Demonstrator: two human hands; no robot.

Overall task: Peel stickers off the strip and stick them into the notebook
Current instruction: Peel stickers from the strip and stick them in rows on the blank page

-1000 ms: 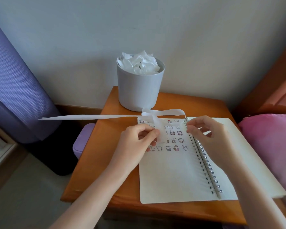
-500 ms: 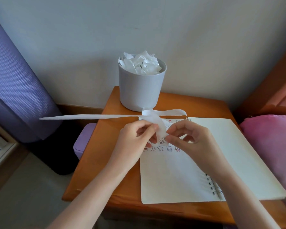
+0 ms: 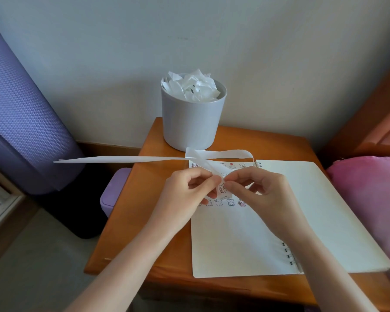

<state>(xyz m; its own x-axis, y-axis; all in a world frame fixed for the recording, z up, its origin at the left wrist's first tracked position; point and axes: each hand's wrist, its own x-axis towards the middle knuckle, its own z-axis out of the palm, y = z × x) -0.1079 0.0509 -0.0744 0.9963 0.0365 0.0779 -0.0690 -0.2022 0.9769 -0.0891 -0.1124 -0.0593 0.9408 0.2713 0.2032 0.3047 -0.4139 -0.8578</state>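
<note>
An open spiral notebook [image 3: 239, 239] lies on the small wooden table, with rows of little cartoon stickers [image 3: 230, 202] across the top of its left page. A long white backing strip [image 3: 122, 159] loops over the notebook's top edge and trails far out to the left past the table. My left hand [image 3: 187, 194] pinches the strip's near end above the left page. My right hand [image 3: 254, 192] meets it there, its fingertips pinched at a sticker on the strip [image 3: 222, 188]. Whether that sticker is free of the backing I cannot tell.
A grey round bin [image 3: 193, 129] full of crumpled white backing paper stands at the table's [image 3: 126, 221] far edge. A rolled purple mat [image 3: 20, 122] leans at the left, a purple stool [image 3: 113, 194] sits below the table, and a pink cushion [image 3: 369, 199] lies at the right.
My right hand has moved left from the notebook's spiral to the strip end held by my left hand and now pinches at it. The left hand has barely moved.
</note>
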